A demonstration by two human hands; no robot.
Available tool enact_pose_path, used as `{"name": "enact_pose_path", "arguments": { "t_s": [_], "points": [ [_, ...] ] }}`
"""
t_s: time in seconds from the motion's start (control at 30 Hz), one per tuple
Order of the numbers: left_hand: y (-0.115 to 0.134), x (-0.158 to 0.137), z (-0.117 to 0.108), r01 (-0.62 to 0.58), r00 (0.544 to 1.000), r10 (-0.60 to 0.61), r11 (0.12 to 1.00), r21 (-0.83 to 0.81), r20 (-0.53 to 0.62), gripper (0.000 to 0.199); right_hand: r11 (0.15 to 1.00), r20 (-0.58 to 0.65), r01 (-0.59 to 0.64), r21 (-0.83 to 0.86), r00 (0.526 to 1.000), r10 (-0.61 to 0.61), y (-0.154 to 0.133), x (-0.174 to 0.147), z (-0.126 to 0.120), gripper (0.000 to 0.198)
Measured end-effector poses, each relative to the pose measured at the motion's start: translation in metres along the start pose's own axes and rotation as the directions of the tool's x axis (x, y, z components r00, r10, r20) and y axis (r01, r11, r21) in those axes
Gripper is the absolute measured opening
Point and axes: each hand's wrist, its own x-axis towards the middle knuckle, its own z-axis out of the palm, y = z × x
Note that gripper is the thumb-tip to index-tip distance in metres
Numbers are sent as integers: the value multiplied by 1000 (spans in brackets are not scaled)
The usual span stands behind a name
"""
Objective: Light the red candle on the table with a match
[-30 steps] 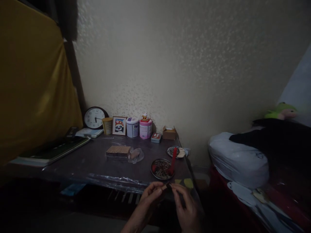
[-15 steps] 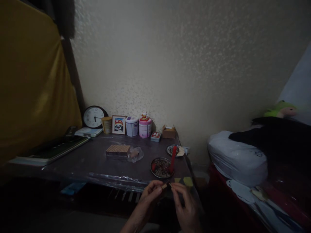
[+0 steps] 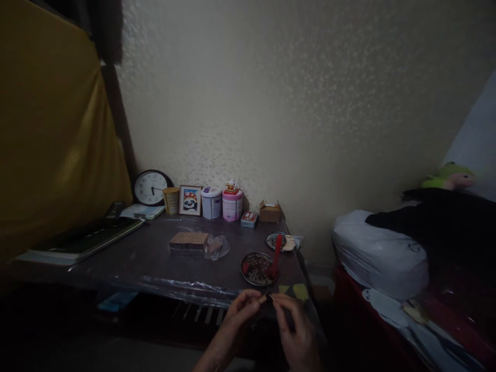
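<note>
Near the table's front edge, my left hand (image 3: pixel 240 318) is closed in a pinch on a small brown box (image 3: pixel 264 298) with a dark end, matchbox-like in shape. Close beside it my right hand (image 3: pixel 293 323) pinches a thin pale stick (image 3: pixel 273 297) against or just by that dark end; contact is too small to make out. Beyond the hands lies a round metal plate (image 3: pixel 243 276) with dark and pale bits, and a red spoon-like tool (image 3: pixel 277 253) stands tilted in it. Yellow-green paper pieces (image 3: pixel 299 291) lie by my right hand.
A second plate (image 3: pixel 270 245) bears pale sticks (image 3: pixel 289 242). A striped brown stack (image 3: pixel 189 242) and a clear plastic bag (image 3: pixel 217 247) lie mid-table. Along the wall stand a clock (image 3: pixel 152 188), framed picture (image 3: pixel 190 200), tubs (image 3: pixel 211 203) and a cardboard box (image 3: pixel 269 212).
The view has shifted very slightly. The small brown box in my left hand is turned a little, and its dark end sits slightly differently at my right fingertips. Both hands keep their pinch.
</note>
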Motion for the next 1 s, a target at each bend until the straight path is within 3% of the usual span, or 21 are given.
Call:
{"name": "enact_pose_path", "arguments": {
  "t_s": [0.47, 0.67, 0.8, 0.9, 1.0],
  "points": [
    [-4, 1, -3, -28, 1000, 29, 999, -38, 12, 20, 1000, -2, 13, -4, 1000, -13, -1, 3, -1, 14],
    [2, -2, 5, -18, 1000, 18, 999, -27, -1, 21, 999, -105, 6, -43, 994, -10, -12, 8, -9, 10],
    [2, -2, 4, -29, 1000, 28, 998, -52, -10, 22, 991, 86, 86, -103, 993, -77, 2, 2, -4, 18],
    [1, -2, 1, -30, 1000, 30, 999, -43, 9, 24, 985, 33, -76, -152, 996, 82, 22, -1, 1, 24],
    [3, -3, 1, -39, 999, 39, 999, -21, 18, 23, 962, -47, -260, -84, 965, 257, 32, 1, -1, 22]
  ]
}}
